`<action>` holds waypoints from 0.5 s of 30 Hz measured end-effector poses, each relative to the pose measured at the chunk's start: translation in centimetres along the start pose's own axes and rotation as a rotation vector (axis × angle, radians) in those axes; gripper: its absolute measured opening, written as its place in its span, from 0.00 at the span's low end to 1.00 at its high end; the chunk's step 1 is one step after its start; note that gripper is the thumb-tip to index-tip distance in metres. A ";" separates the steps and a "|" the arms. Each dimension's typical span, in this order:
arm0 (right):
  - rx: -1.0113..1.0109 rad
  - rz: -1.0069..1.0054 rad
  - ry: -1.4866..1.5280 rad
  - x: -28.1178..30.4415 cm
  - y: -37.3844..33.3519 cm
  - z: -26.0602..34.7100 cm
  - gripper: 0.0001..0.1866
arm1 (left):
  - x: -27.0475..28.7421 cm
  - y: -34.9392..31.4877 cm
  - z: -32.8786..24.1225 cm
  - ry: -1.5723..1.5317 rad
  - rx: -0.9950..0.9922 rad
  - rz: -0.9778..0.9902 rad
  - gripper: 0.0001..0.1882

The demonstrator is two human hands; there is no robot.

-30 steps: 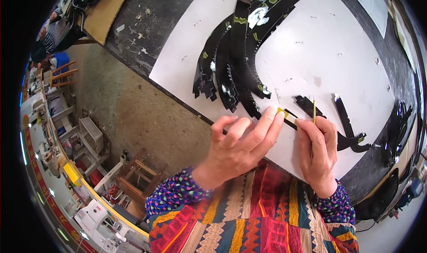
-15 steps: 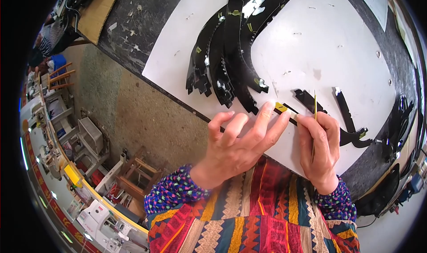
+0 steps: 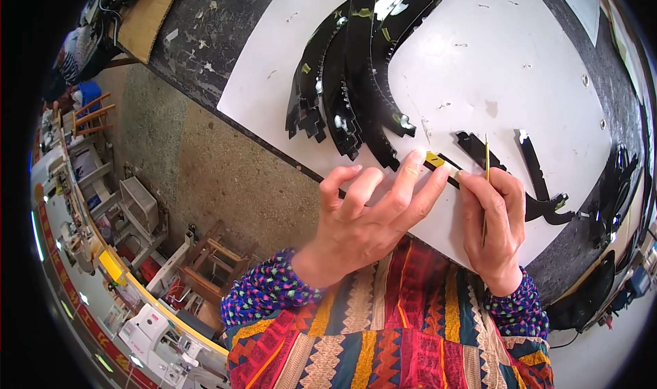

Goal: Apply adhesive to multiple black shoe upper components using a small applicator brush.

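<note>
My left hand (image 3: pixel 366 218) is spread out, palm down, with two fingertips resting on a short black strip (image 3: pixel 449 177) that has a yellow patch (image 3: pixel 434 159) at one end. My right hand (image 3: pixel 496 225) is closed around a thin yellow stick (image 3: pixel 486 160), which stands nearly upright between its fingers. Its thumb and fingertip meet the strip's near right end, where a small pale bit shows. Just beyond lie two more black strips (image 3: pixel 532 164). Curved black strips with notched edges (image 3: pixel 345 81) lie in a bundle to the far left of the strip.
A white board (image 3: pixel 479 67) covers much of the dark, scuffed worktable (image 3: pixel 212 30). Bunched black pieces (image 3: pixel 612 197) lie at the right edge. Left of the table are a concrete floor (image 3: pixel 219 170), a wooden stool (image 3: pixel 212 252) and a white sewing machine (image 3: pixel 147 334).
Both hands stay at the black strip with almost the same grip. The view has shifted slightly, and the right hand sits a touch farther right.
</note>
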State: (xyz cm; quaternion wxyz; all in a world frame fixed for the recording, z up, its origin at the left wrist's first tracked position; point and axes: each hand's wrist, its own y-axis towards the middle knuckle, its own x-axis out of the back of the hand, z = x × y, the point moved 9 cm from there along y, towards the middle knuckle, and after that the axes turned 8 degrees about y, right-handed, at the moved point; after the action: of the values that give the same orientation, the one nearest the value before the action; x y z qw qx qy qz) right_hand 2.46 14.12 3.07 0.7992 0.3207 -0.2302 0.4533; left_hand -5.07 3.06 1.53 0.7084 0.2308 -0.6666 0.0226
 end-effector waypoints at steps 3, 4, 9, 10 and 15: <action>-0.001 0.004 0.004 0.0 0.0 0.0 0.21 | 0.1 0.0 0.0 0.007 0.000 -0.001 0.22; -0.004 0.002 0.004 0.0 0.0 -0.1 0.21 | 0.0 0.1 -0.1 0.006 -0.001 0.004 0.22; -0.007 0.010 0.007 -0.1 -0.1 -0.1 0.21 | 0.0 -0.1 -0.1 0.008 -0.002 0.002 0.22; 0.001 0.012 0.002 -0.1 -0.1 0.0 0.21 | -0.1 -0.1 -0.1 0.007 -0.001 0.003 0.22; -0.007 0.017 0.008 0.0 -0.1 0.0 0.22 | 0.0 0.0 0.0 -0.011 0.003 0.008 0.21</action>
State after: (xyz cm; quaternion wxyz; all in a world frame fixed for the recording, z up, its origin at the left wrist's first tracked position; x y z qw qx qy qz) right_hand 2.56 14.06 2.99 0.7973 0.3142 -0.2313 0.4606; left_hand -5.09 3.05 1.49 0.7043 0.2294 -0.6714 0.0251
